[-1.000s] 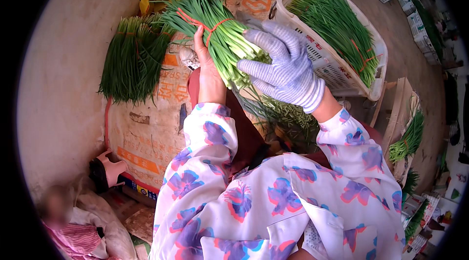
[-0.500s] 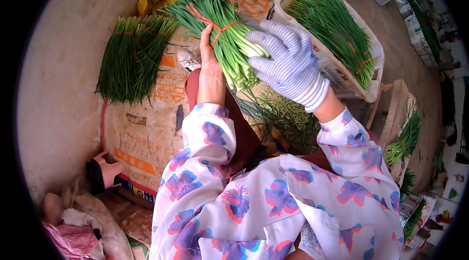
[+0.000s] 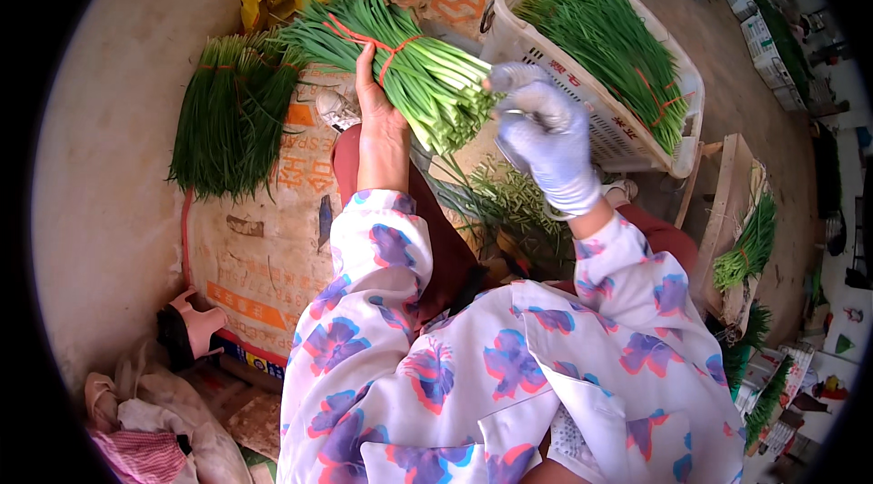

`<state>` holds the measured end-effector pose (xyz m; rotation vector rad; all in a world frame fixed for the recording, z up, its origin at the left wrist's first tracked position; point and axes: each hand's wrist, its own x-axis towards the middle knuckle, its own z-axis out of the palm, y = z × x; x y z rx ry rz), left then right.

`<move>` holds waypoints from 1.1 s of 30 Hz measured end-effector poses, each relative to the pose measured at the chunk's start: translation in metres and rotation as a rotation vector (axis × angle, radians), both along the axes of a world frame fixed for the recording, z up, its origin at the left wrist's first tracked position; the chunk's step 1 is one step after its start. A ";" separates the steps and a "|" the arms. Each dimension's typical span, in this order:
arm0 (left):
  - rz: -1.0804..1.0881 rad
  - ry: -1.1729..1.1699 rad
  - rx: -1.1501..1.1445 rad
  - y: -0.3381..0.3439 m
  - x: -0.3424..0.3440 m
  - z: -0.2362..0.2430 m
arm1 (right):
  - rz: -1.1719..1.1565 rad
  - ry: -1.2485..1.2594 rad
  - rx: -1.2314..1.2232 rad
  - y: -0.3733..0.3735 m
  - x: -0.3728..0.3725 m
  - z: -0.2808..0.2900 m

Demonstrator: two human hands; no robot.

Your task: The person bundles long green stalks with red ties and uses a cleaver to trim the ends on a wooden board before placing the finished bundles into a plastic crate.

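Chive bundle held across the centre of the frame, cut ends being evened.

We grip the chive bundle (image 3: 409,65), tied with red bands, in our bare left hand (image 3: 377,106), fingers wrapped round its middle just above centre frame, leaves pointing to the upper left. Our gloved right hand (image 3: 546,138), fingers curled loosely together, sits against the pale cut ends at centre right; we cannot tell whether it pinches anything. We judge the step to be squaring the ends, and the next move calls for a firm hold with the left hand. Loose trimmings (image 3: 509,202) lie just below. Farther off, a finished bundle (image 3: 232,115) rests on the printed sack (image 3: 264,247) at upper left, and the white crate (image 3: 627,134) at upper right holds more tied chives.
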<state>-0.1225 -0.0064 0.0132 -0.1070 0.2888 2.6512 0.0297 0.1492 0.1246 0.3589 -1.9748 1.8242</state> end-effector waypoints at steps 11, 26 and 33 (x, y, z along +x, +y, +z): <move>0.164 -0.004 0.009 0.001 -0.006 -0.004 | -0.044 -0.188 1.063 0.060 0.048 -0.023; 0.214 -0.204 -0.222 -0.001 -0.007 -0.016 | 0.315 -0.939 1.319 0.107 0.059 -0.157; 0.160 -0.218 -0.188 0.018 -0.004 -0.013 | -0.268 -0.205 0.313 0.032 0.005 -0.095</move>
